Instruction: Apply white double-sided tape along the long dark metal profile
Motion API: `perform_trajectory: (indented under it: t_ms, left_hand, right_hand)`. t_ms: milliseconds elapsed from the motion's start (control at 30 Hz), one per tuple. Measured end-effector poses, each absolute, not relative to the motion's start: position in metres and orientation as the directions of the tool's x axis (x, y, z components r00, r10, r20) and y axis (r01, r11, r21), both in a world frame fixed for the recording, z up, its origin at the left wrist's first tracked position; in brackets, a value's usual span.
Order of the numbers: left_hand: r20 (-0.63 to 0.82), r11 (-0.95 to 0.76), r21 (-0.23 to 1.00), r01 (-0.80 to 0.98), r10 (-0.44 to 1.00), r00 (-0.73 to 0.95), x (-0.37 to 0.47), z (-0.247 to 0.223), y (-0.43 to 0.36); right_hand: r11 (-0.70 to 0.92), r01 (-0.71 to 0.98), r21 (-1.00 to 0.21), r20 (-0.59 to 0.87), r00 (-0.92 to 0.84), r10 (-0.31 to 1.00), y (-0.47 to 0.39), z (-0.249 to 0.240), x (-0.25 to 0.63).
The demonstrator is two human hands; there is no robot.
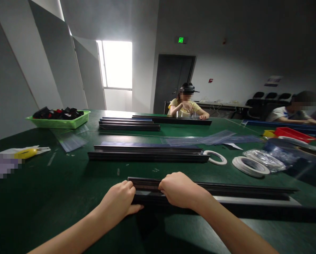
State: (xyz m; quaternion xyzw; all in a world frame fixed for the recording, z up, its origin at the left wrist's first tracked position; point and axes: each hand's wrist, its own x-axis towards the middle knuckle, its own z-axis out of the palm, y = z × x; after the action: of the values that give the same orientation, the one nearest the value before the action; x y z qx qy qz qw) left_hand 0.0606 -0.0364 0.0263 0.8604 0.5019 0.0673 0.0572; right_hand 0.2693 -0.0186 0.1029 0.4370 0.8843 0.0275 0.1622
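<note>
A long black channel-shaped profile (pixel 253 208) lies across the green table in front of me, with a pale strip (pixel 255 200) along its inside. My left hand (pixel 119 197) wraps around its left end, fingers over the far edge and thumb low on the near side. A little to the right, my right hand (pixel 183 190) is closed, its fingertips pressed down at the profile's inside. Whatever those fingertips pinch is hidden by the hand. Beyond my hands lies another pair of black profiles (pixel 147 156), beside a white tape ring (pixel 215 157).
Tape rolls (pixel 250 166), a clear plastic packet (pixel 263 159) and a red tray (pixel 294 134) sit at right. A green basket (pixel 78 121) of black parts and yellow-handled pliers (pixel 28 153) are at left. Clear strips (pixel 200 140) lie mid-table. Two people sit across the table.
</note>
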Motion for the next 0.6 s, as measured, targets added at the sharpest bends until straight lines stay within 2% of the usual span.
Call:
perform_trajectory:
  t_ms: [200,600]
  left_hand:
    - [0.051,-0.519,0.230,0.823,0.851,0.523,0.061,0.028,-0.033]
    - [-0.069,-0.337,0.429,0.838,0.913,0.402,0.055,0.045,-0.038]
  right_hand:
    - [0.610,0.768,0.196,-0.283,-0.551,0.785,-0.019,0.104,0.268]
    - [0.543,0.811,0.218,-0.201,-0.507,0.838,-0.022,0.100,0.267]
